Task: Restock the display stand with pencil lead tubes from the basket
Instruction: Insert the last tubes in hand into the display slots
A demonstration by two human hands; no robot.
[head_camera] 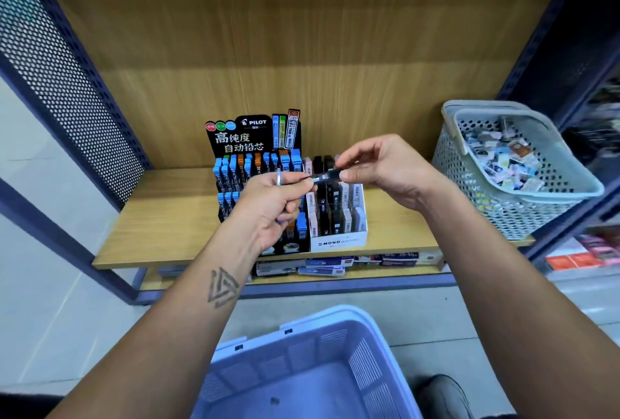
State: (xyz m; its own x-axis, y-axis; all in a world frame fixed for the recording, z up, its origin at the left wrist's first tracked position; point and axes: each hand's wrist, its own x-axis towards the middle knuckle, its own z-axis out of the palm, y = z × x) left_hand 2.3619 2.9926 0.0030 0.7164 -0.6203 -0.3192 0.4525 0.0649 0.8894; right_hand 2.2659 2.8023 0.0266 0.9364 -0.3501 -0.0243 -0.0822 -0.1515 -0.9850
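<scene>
Both hands met in front of the shelf, each pinching one end of a slim black pencil lead tube (323,177) held level between them. The left hand (273,205), a ring on one finger, curled its fingertips round the near end, while the right hand (385,172) nipped the far end between thumb and forefinger. The tube hung just above the black tiered cardboard display stand (235,163) and the white cardboard box of slim cases (337,240) beside it, touching neither.

My guess was that the risk lay in the handover — if one hand let go before the other had a firm hold, so thin a tube would drop among the packed rows or onto the floor. Pushing it into a full slot could also tip the neighbouring blue- and orange-capped tubes.

The stand's header read "PILOT" over the Chinese characters 高纯度 自动铅芯; the white box front read "MONO". Print on the tube itself was too small to read.

The pale blue plastic basket (335,344) stood low in front of the person, nearly bare inside — one small dark speck, no more. A grey perforated plastic basket (469,163) of mixed small packets sat tilted at the right end of the wooden shelf (167,217).
</scene>
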